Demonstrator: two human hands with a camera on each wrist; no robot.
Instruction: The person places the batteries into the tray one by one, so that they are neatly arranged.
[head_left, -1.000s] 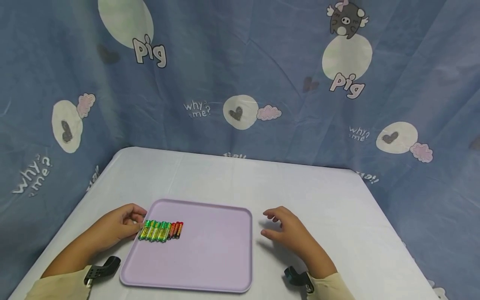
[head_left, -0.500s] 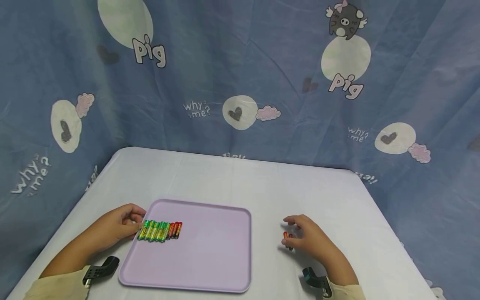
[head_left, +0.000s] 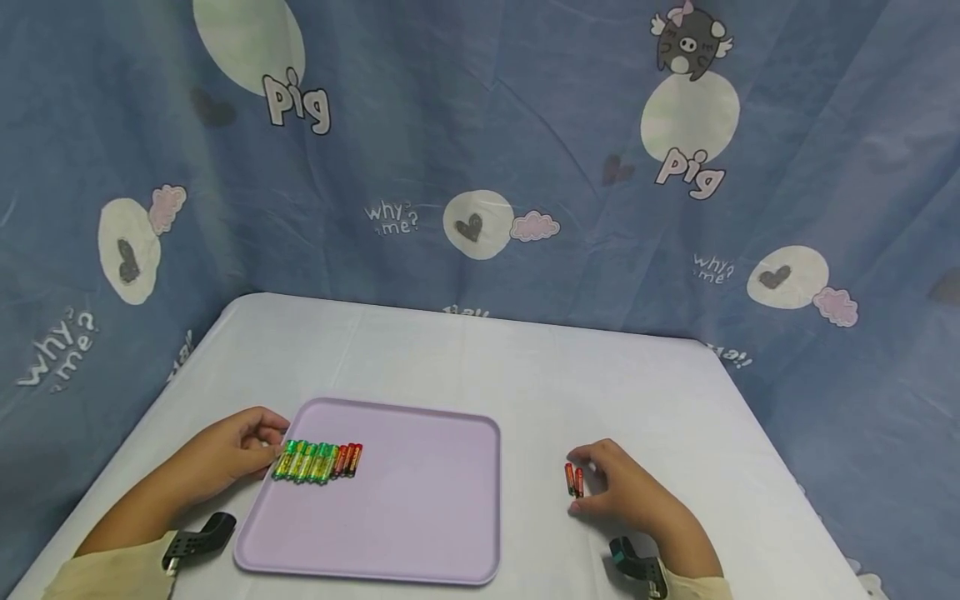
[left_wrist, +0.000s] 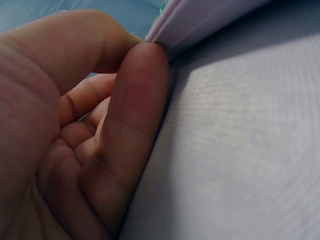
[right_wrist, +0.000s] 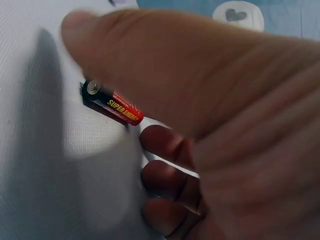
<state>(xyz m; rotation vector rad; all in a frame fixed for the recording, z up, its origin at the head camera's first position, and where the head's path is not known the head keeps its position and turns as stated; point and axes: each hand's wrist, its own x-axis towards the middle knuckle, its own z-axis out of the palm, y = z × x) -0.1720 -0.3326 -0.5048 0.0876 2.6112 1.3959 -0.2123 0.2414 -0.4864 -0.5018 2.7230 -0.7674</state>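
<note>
My left hand [head_left: 238, 446] pinches the left rim of a lilac tray [head_left: 420, 521] between thumb and finger; the left wrist view shows the tray's edge [left_wrist: 210, 22] at the fingertips. Across the tray's left part lies a row of several green-and-gold batteries [head_left: 303, 462], with 3 smaller red-and-black batteries [head_left: 348, 461] at its right end. Two more red-and-black batteries [head_left: 579, 482] lie side by side on the table, right of the tray. Around them my right hand [head_left: 633, 492] has thumb and forefinger spread apart. One such battery [right_wrist: 120, 107] shows beneath the thumb in the right wrist view.
A white-covered table [head_left: 480, 358] carries everything. Behind and beside it hangs a blue curtain [head_left: 420, 150] with pig prints. Dark wrist straps [head_left: 637, 567] sit at both sleeves.
My right hand has moved right, away from the tray, to the two loose red batteries, its thumb shifting to their near side. The left hand stays at the tray rim.
</note>
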